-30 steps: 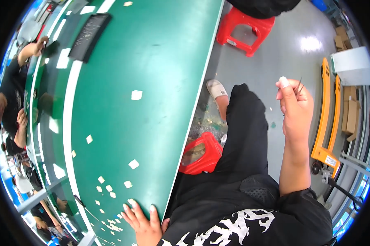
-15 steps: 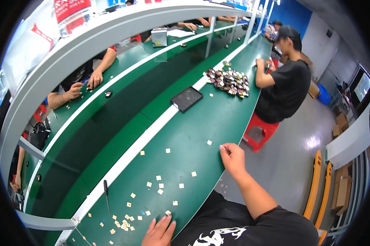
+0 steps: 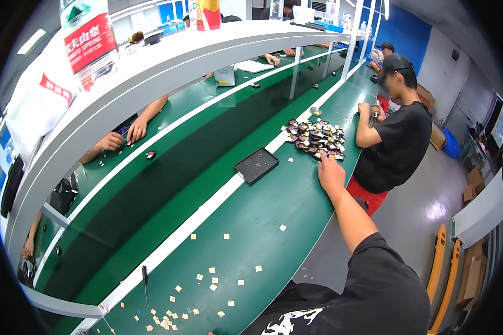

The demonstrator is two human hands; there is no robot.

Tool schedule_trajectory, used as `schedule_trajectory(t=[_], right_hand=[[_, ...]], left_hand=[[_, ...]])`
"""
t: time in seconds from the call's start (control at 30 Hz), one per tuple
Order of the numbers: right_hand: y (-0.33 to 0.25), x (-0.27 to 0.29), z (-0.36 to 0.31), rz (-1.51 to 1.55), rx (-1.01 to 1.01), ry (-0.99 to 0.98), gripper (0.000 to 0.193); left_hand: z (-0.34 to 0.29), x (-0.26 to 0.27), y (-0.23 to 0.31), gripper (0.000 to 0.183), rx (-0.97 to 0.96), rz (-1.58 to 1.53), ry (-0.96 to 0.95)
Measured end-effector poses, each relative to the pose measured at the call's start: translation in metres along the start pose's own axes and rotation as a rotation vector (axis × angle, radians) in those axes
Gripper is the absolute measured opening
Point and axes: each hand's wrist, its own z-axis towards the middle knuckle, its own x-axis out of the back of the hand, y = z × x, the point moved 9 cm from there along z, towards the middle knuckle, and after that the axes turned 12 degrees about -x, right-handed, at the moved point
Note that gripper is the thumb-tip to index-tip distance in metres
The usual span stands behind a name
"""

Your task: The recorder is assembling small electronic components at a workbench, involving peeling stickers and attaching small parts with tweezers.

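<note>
My right hand (image 3: 332, 174) reaches to the near edge of a heap of small dark parts (image 3: 314, 137) with white and reddish bits. Its fingers are curled together against the heap, and whatever they pinch is hidden. My left hand is out of the picture, below the lower edge. Small cream square pieces (image 3: 165, 321) lie scattered over the near part of the green table (image 3: 251, 223), thickest at the lower left. One lone square (image 3: 283, 228) sits nearer to my right arm.
A black tray (image 3: 256, 166) holding tiny bits straddles the white strip. A screwdriver (image 3: 145, 285) lies at the left. A grey shelf frame (image 3: 151, 84) arches over the far side. One co-worker (image 3: 399, 134) sits beyond the heap; other people's hands (image 3: 135, 132) work across the table.
My right hand has moved forward from the table's edge to the heap. My left hand has slipped below the picture's lower edge. The view has tilted upward.
</note>
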Motion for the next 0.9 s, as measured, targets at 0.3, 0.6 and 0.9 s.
schedule_trajectory(t=[0.3,0.6,0.9], right_hand=[[0.016,-0.028,0.027,-0.056,0.005,-0.06,0.023],[0.005,0.022,-0.006,0.063,0.192,0.125,0.016],[-0.15,0.165,-0.186,0.814,0.652,-0.175,0.028]], left_hand=[[0.034,-0.023,0.03,0.019,-0.174,-0.054,-0.046],[0.034,-0.036,0.039,0.018,-0.259,-0.144,-0.095],[0.053,-0.054,0.026,0.066,0.161,-0.837,-0.249]])
